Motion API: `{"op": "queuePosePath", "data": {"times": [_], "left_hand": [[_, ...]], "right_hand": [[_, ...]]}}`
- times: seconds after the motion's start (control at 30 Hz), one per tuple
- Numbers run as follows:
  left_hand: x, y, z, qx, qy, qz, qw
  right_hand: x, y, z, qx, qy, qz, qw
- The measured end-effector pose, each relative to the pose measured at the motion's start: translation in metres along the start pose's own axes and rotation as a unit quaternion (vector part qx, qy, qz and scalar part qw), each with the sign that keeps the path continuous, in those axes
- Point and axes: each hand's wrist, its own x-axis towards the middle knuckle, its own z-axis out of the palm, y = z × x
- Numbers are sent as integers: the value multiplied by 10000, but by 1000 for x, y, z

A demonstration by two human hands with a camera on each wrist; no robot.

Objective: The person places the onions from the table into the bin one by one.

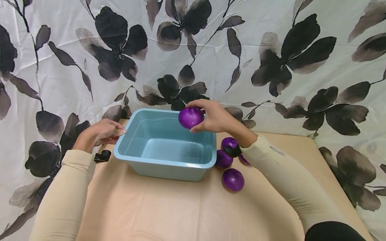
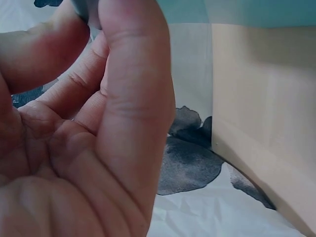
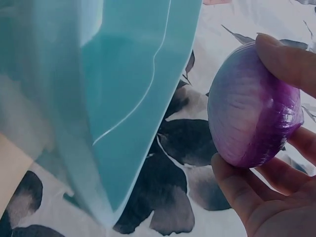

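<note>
A light blue plastic basin (image 1: 164, 163) stands on the table in the head view, and its inside shows no contents. My left hand (image 1: 101, 133) pinches the left rim between thumb and fingers; the left wrist view shows the thumb and index finger (image 2: 133, 84) meeting on the rim's edge. Over the basin's far right corner, my right hand (image 1: 214, 117) holds a glossy purple onion (image 1: 190, 118) with the thumb on one side and fingers on the other. The right wrist view shows this onion (image 3: 254, 108) beside the basin wall (image 3: 128, 84).
Several more purple onions lie right of the basin, the nearest onion (image 1: 233, 179) apart from the others, one partly hidden under my right wrist. A tan cloth covers the table (image 1: 156, 207). A floral curtain (image 1: 223, 63) hangs close behind.
</note>
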Motion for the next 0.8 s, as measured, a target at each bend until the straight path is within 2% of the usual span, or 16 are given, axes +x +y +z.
{"op": "queuePosePath", "data": {"times": [0.5,0.8], "left_hand": [[2,3,-4,-41,2,-25,10000],[1,4,0,-103,15,-114,9999]], "right_hand": [[56,-12,31,239,-222,-116,9994],[76,-15,58,394,-357,-42,9986]]}}
